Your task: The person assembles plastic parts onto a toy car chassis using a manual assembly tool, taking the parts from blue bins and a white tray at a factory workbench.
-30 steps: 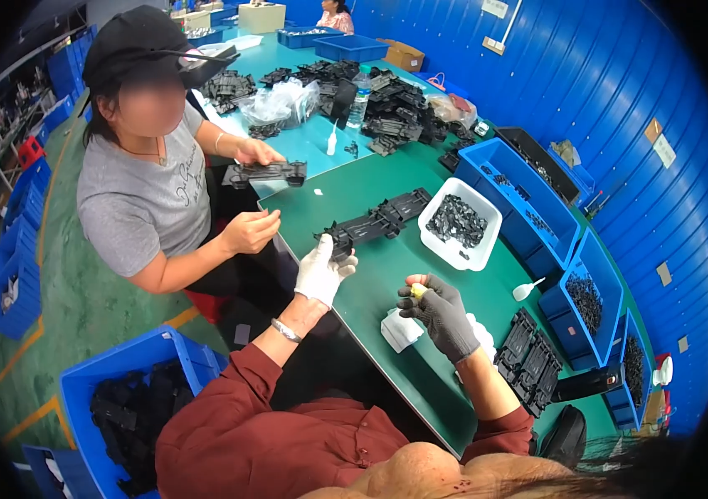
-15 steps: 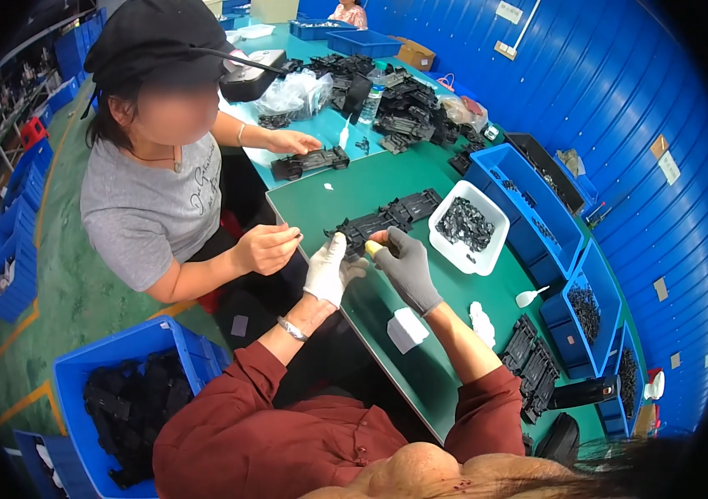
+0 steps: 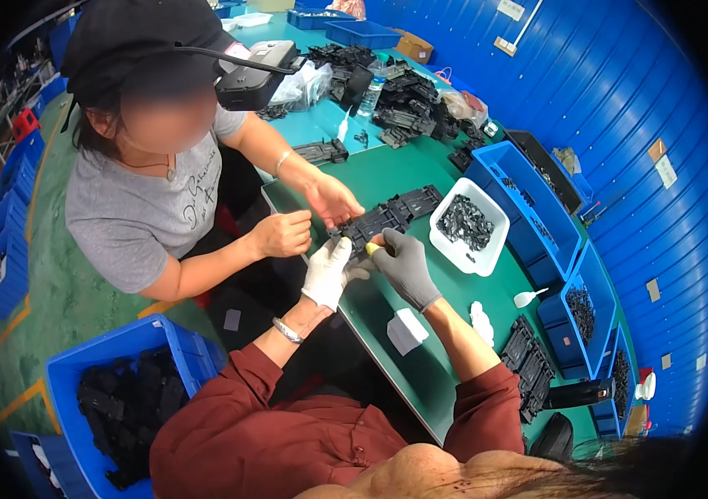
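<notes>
A long black moulded plastic part (image 3: 369, 226) is raised over the near left edge of the green table. Its left end is gripped by my left hand (image 3: 328, 270), in a white glove with the thumb on top. My right hand (image 3: 405, 264), in a grey glove with a yellow patch at a fingertip, is closed at the part's near side; what lies under its fingertips is hidden. A co-worker's hand (image 3: 333, 201) touches the part's far left end. The co-worker's other hand (image 3: 284, 234) is closed near it. Another black part (image 3: 414, 202) lies just beyond.
Right of my hands stands a white tray (image 3: 495, 249) of small black pieces. Blue bins (image 3: 555, 312) line the wall side. Black parts (image 3: 527, 362) lie near my right elbow, and a white block (image 3: 406, 331) near the table edge. A blue crate (image 3: 196, 349) stands at my left.
The co-worker has let go of a part at the far left and brought that hand over to the one I hold. Both my hands stay nearly in place.
</notes>
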`<action>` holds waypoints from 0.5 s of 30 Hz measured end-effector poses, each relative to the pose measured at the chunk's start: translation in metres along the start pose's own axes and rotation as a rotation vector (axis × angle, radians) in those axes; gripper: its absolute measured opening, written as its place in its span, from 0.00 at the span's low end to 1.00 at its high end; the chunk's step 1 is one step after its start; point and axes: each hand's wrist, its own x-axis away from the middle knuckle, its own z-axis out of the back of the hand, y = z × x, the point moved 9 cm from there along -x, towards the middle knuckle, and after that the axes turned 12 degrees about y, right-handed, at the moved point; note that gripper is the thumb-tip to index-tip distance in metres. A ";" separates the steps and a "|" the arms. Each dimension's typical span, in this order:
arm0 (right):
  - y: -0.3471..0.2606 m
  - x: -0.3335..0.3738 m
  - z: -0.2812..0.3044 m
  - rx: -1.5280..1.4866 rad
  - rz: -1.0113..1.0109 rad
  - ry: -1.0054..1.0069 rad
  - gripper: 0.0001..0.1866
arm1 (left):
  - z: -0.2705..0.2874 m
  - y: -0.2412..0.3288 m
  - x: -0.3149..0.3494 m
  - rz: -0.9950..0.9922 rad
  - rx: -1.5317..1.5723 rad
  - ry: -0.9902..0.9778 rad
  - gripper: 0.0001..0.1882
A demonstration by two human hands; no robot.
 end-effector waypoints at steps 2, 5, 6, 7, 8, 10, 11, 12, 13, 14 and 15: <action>-0.001 -0.001 -0.001 0.036 0.008 -0.002 0.08 | 0.002 -0.001 -0.003 0.012 -0.023 0.027 0.19; -0.002 -0.001 -0.003 0.087 0.048 -0.009 0.09 | -0.001 0.002 -0.002 0.017 -0.027 0.061 0.17; 0.000 -0.001 -0.004 0.087 0.045 -0.010 0.09 | -0.003 0.004 -0.001 0.010 -0.007 0.068 0.15; -0.001 0.000 -0.005 0.118 0.082 0.004 0.09 | -0.003 0.003 0.000 0.012 -0.008 0.069 0.15; -0.003 0.001 -0.005 0.150 0.120 0.018 0.09 | -0.003 0.001 0.001 0.013 -0.011 0.081 0.15; -0.008 0.003 -0.006 0.178 0.186 0.052 0.08 | -0.001 0.001 0.002 0.015 -0.015 0.093 0.15; -0.014 0.004 -0.005 0.208 0.253 0.087 0.07 | 0.000 0.003 0.003 -0.001 -0.028 0.107 0.15; -0.014 0.004 -0.007 0.208 0.252 0.087 0.07 | 0.001 0.005 0.003 -0.018 -0.040 0.120 0.15; -0.015 0.005 -0.008 0.221 0.264 0.084 0.06 | 0.003 0.003 0.002 -0.017 -0.041 0.120 0.15; -0.015 0.006 -0.009 0.234 0.276 0.081 0.06 | 0.007 0.001 0.001 -0.017 -0.025 0.130 0.15; -0.014 0.006 -0.011 0.233 0.275 0.079 0.06 | 0.012 -0.001 -0.001 -0.018 -0.009 0.141 0.15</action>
